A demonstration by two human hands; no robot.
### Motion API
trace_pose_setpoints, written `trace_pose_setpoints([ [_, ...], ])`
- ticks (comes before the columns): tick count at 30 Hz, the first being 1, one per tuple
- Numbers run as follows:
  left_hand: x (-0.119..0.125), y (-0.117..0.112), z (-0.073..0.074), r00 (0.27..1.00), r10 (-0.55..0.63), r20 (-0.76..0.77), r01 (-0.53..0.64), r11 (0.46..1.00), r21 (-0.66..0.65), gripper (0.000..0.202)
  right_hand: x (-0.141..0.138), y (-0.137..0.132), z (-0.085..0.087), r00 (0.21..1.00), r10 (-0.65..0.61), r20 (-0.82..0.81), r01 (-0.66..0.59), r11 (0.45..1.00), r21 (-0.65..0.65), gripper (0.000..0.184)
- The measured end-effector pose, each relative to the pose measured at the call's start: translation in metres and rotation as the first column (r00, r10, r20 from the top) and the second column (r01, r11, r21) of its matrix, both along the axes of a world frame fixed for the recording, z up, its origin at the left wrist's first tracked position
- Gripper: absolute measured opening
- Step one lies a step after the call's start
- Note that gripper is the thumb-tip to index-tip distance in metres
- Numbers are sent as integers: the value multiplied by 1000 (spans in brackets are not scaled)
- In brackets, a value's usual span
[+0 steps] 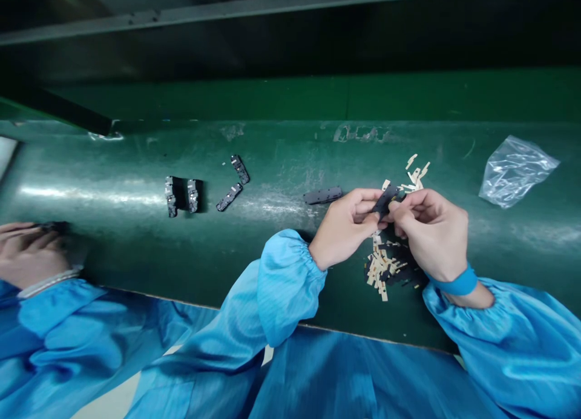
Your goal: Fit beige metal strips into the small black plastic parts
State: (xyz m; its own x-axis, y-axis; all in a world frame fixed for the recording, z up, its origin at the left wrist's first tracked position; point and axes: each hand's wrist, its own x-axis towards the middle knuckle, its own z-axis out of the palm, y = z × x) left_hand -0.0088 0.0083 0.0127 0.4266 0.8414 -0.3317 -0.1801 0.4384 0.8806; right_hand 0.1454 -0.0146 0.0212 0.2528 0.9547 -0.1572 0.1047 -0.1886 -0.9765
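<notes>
Blue sleeves [290, 292], green bench [281, 164], beige strips [379, 267], black part [385, 201]

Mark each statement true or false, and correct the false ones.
The left hand and right hand both hold a black part: true.
The blue wristband is on the left wrist: false, it is on the right wrist.
The beige strips sit in a closed box: false, they lie loose on the green bench.
A clear plastic bag lies to the right of the strips: true.
</notes>
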Motion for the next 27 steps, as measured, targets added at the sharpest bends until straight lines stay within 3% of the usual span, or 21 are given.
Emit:
trace_pose_setpoints([
  [11, 1, -1, -1, 1000, 3, -15, -3, 1000, 13, 32, -1, -1, 0, 999, -12, 44, 10, 999, 35, 24],
  [18, 0, -1, 0, 1000, 14, -23, -15, 1000, -3, 28, -2, -6, -7, 982, -19, 187, -4, 993, 121, 17],
  [22, 1, -1, 1, 998, 41, -52, -43, 998, -53, 21, 1, -9, -11, 892, -34, 451, -78, 971, 226, 13],
  [24, 1, 0, 2, 996, 54, -68, -59, 996, -72, 18, 5, -9, -10, 826, -88, 557, -89, 955, 283, 23],
  [27, 0, 0, 4, 995, 69, -73, -72, 996, -45, 15, 10, -7, -9, 828, -148, 541, -64, 934, 352, 33],
])
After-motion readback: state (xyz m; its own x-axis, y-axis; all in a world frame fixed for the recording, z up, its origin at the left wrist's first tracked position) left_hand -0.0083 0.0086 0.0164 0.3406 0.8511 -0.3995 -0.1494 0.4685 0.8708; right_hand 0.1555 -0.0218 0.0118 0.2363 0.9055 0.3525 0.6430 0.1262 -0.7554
